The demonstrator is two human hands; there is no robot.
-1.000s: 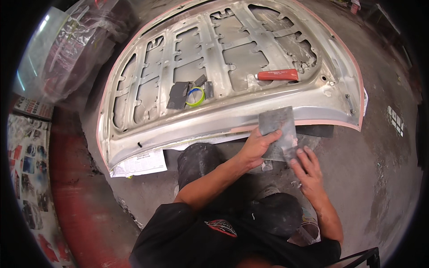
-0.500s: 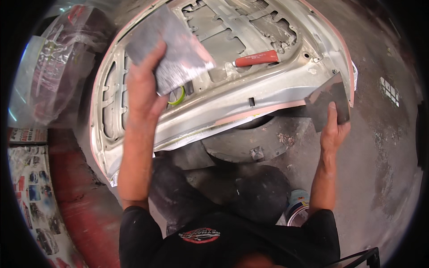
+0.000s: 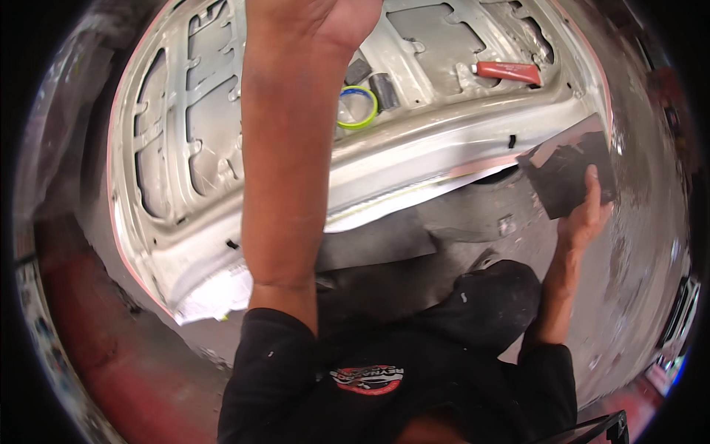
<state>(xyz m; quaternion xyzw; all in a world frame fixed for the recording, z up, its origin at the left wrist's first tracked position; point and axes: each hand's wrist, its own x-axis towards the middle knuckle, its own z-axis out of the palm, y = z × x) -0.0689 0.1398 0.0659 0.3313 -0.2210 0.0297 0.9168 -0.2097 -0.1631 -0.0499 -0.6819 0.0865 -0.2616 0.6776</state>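
My left hand (image 3: pixel 333 18) is raised at the top edge, its fingers out of the picture, the forearm crossing the silver panel with cut-outs (image 3: pixel 214 133). In my right hand (image 3: pixel 588 211) is a dark flat square plate (image 3: pixel 560 177) with pinkish paste on it, held by the panel's right front corner. A red tube (image 3: pixel 509 72) lies on the panel. Near my left forearm lie a yellow-green tape roll (image 3: pixel 370 117) and dark blocks (image 3: pixel 383 92).
White paper (image 3: pixel 211 296) is under the panel's front edge, above a dark rounded object (image 3: pixel 462 218). My bent knee (image 3: pixel 495 303) is below. A red-painted floor strip (image 3: pixel 89 325) runs along the left.
One second ago both hands were together at a plate. They parted; my left hand rose with a grey plate, now out of view, and my right carried the dark plate rightward.
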